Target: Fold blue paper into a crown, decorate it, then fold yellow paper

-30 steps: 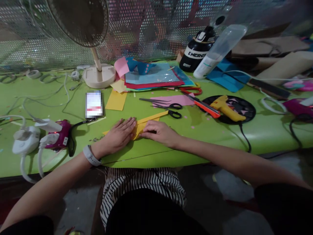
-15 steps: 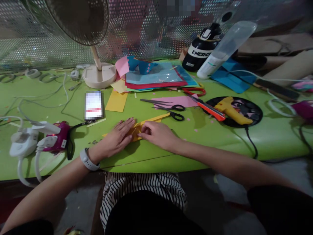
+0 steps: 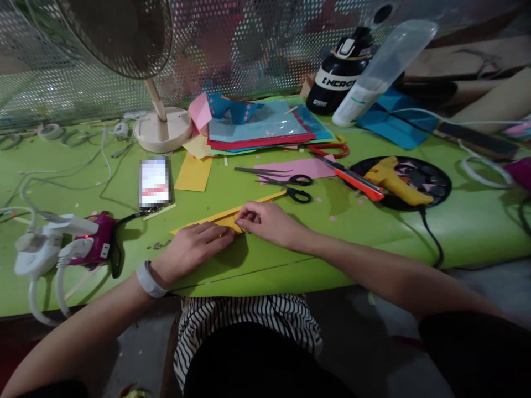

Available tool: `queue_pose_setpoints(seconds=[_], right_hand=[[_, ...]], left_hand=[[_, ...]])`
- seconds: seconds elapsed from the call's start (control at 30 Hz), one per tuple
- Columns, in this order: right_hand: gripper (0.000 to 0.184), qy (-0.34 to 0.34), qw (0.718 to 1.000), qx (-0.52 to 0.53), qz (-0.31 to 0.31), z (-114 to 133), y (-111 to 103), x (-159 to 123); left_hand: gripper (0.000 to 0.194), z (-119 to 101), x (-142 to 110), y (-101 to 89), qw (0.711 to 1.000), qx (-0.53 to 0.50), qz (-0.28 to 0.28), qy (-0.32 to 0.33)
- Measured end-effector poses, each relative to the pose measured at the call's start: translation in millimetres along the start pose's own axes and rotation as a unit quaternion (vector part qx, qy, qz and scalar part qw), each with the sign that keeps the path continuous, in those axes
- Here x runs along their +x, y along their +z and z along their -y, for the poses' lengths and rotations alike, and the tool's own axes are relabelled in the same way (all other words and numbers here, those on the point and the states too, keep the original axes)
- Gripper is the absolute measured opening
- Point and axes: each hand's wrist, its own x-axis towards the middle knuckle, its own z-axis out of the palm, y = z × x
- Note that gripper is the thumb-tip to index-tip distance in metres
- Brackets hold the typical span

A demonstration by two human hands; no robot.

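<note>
A folded piece of yellow paper (image 3: 222, 213) lies on the green table in front of me, with a long narrow strip slanting up to the right along its far side. My left hand (image 3: 202, 244) is over its near left part, fingers drawn together on the paper, covering much of it. With thumb and forefinger pinched, my right hand (image 3: 267, 224) holds the paper's near right part. The two sets of fingertips are close together. Just beyond my right hand, black-handled scissors (image 3: 299, 194) lie near the strip's far end.
A phone (image 3: 154, 182) and another yellow sheet (image 3: 193, 172) lie beyond my left hand. On the right are a red cutter (image 3: 360, 184) and a yellow glue gun (image 3: 398, 181) on a black plate. Plugs and a purple power strip (image 3: 97, 237) sit left. A fan (image 3: 162, 130) stands behind.
My left hand has shifted from lying flat across the paper to its near side, its fingers coming together by my right fingertips. More of the yellow strip shows. The view has shifted slightly.
</note>
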Motion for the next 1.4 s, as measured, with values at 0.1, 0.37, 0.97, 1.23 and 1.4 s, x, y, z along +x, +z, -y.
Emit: queue_pose_setpoints(seconds=[0.1, 0.37, 0.97, 1.23, 1.4], right_hand=[[0.011, 0.035, 0.997, 0.074, 0.014, -1.2, -3.8, 3.1], [0.011, 0.058, 0.992, 0.112, 0.026, -1.7, -7.4, 6.4], [0.011, 0.038, 0.990, 0.132, 0.028, -5.6, -7.5, 5.6], [0.012, 0.040, 0.989, 0.138, 0.036, -6.3, -8.4, 5.4], [0.012, 0.036, 0.989, 0.139, 0.035, -5.2, -8.8, 4.6]], left_hand=[[0.034, -1.5, 1.5, 0.0, 1.000, 0.030, 0.003, -0.003], [0.035, -0.4, 2.4, 2.9, 0.999, 0.047, -0.023, 0.006], [0.051, -11.0, 5.1, 2.2, 0.994, 0.096, 0.052, -0.007], [0.062, -10.5, 6.6, 2.8, 0.993, 0.098, 0.054, -0.022], [0.063, -10.0, 6.7, 3.3, 0.993, 0.092, 0.061, -0.031]])
